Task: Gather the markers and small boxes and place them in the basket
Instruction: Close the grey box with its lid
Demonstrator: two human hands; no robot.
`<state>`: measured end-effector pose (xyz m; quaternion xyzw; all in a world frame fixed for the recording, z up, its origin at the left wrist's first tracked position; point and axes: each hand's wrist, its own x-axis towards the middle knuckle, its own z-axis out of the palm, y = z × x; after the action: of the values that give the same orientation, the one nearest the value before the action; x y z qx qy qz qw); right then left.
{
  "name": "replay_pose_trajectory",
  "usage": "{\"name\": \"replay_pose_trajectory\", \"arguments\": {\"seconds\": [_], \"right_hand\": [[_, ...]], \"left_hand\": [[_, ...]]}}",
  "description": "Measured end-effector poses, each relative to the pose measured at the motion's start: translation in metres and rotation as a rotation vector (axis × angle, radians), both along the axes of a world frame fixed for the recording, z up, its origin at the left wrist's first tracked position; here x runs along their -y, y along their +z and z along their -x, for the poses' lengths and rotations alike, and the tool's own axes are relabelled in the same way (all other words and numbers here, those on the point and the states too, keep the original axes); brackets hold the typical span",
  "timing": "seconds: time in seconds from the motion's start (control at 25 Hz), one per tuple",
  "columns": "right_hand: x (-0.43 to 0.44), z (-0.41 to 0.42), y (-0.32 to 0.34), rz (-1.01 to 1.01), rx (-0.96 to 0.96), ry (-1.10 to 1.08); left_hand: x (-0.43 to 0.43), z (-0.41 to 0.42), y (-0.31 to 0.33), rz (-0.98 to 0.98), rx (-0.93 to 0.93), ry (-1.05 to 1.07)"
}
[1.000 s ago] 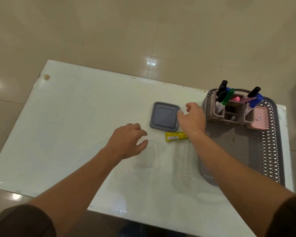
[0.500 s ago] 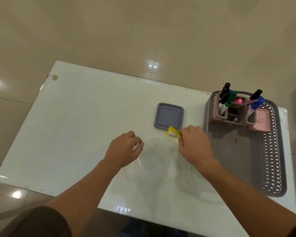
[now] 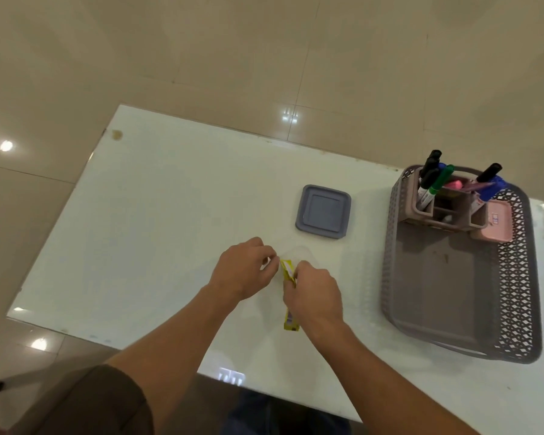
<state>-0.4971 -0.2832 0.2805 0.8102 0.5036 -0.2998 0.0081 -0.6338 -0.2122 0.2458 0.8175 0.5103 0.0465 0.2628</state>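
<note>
Above table: right grip clamped on yellow box; left grip pinched together beside it.

A grey square lid lies flat on the white table, left of centre-right and well apart from the table's edges. Glossy beige floor tiles surround the table, showing bright light reflections.

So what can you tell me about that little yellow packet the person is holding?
The yellow packet is a slim, flat, elongated pack, glossy like printed card or foil, with a small pale label patch near each end. It runs lengthwise toward the person, above the white table. The right hand is closed around its middle, hiding that part; both ends stick out. The left hand pinches close beside its far end, though actual contact is unclear. It is not in the basket.
</note>
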Motion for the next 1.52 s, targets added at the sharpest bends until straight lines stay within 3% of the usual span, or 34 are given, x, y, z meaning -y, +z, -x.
{"name": "replay_pose_trajectory", "arguments": {"seconds": [0.2, 0.4, 0.52, 0.72, 0.84, 0.96, 1.08, 1.24, 1.36, 1.52], "right_hand": [[-0.001, 0.005, -0.017, -0.165, 0.058, -0.060], [-0.004, -0.004, -0.027, -0.075, 0.080, 0.041], [-0.005, -0.007, -0.008, -0.121, 0.101, 0.073], [-0.049, -0.057, 0.012, -0.402, -0.087, -0.298], [-0.095, -0.081, -0.012, -0.160, -0.109, -0.427], [-0.114, -0.073, -0.038, 0.050, 0.041, -0.225], [-0.121, -0.068, -0.045, 0.011, 0.135, -0.131], [-0.110, -0.081, -0.027, -0.116, 0.015, -0.179], [-0.084, -0.090, 0.004, -0.364, -0.123, -0.291], [-0.023, -0.074, 0.037, -0.447, -0.195, -0.082]], "left_hand": [[-0.001, 0.006, -0.006, -0.019, -0.004, -0.048], [-0.001, 0.003, -0.004, -0.029, -0.083, -0.139], [0.002, 0.004, -0.004, -0.024, -0.074, -0.118], [0.006, 0.011, -0.007, 0.006, -0.102, -0.110], [0.011, 0.012, -0.011, 0.020, -0.067, -0.052], [0.015, 0.012, -0.015, 0.018, -0.065, -0.044], [0.014, 0.011, -0.018, 0.020, -0.056, -0.038], [0.003, -0.006, -0.014, 0.002, -0.069, -0.032], [-0.020, -0.025, -0.005, -0.022, -0.100, -0.053], [-0.044, -0.038, 0.006, 0.053, -0.153, 0.023]]}}
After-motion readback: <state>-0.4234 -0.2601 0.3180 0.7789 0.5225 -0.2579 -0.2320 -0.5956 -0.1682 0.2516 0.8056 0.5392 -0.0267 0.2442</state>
